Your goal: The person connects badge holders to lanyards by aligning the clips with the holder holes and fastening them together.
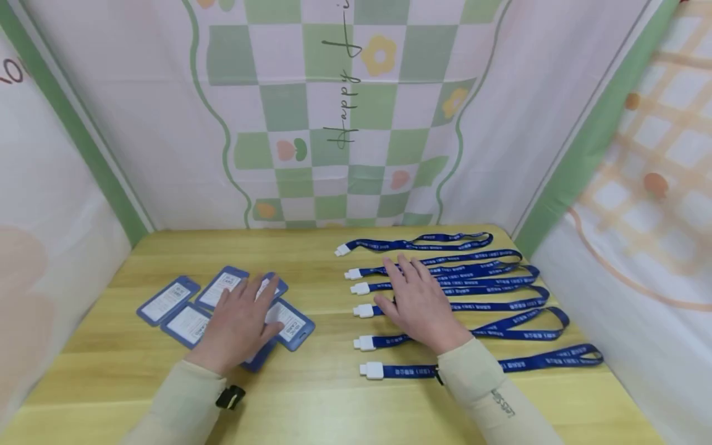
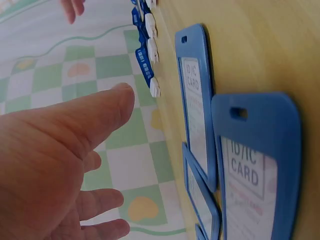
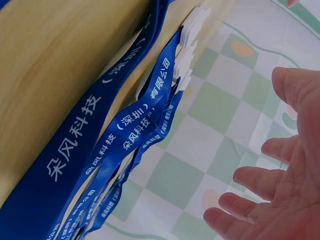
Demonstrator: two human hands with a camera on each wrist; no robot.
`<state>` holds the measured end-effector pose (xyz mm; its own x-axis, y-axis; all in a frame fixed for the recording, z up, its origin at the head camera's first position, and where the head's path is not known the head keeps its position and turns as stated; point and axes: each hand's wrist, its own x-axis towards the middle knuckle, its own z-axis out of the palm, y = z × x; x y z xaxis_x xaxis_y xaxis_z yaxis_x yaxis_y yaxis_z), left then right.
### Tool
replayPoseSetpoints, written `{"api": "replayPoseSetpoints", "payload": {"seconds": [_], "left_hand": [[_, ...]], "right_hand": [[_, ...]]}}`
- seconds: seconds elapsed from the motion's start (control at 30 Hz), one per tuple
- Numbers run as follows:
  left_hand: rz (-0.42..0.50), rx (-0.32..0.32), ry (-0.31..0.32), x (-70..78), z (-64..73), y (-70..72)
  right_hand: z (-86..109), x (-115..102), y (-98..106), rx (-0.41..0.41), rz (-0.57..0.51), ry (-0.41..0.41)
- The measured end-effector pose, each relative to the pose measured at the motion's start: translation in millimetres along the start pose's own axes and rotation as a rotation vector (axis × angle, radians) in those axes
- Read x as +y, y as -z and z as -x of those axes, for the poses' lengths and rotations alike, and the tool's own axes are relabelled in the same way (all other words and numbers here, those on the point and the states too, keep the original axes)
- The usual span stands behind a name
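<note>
My left hand (image 1: 236, 330) hovers with spread fingers over several blue card holders (image 1: 169, 301) at the left of the table. In the left wrist view its thumb and fingers stand apart from the nearest card holder (image 2: 287, 130), which shows an "ID/IC CARD" insert and a slot at one end. Over the middle of a row of blue lanyards (image 1: 547, 358) is my right hand (image 1: 423, 306), fingers extended. The right wrist view shows that palm beside the printed straps (image 3: 75, 142), holding nothing. White clips (image 1: 371, 370) end the lanyards on their left side.
The light wooden table (image 1: 317, 402) has fabric walls at its back and sides. Green checks with flowers cover the back cloth (image 1: 322, 105). The card holders overlap one another, while the lanyards lie in roughly parallel rows, their loops toward the right edge.
</note>
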<state>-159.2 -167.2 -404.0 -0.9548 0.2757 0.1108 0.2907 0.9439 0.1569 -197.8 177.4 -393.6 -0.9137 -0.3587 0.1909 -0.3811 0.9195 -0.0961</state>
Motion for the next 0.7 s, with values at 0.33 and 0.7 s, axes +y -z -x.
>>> {"api": "replayPoseSetpoints", "payload": {"seconds": [0.33, 0.7], "left_hand": [[-0.015, 0.035, -0.067, 3.8, -0.7, -5.5], [0.024, 0.017, -0.075, 9.4, -0.3, -7.0]], "right_hand": [[10.4, -11.8, 8.4, 0.027, -0.001, 0.026], [24.0, -20.9, 9.0, 0.092, 0.032, 0.102]]}}
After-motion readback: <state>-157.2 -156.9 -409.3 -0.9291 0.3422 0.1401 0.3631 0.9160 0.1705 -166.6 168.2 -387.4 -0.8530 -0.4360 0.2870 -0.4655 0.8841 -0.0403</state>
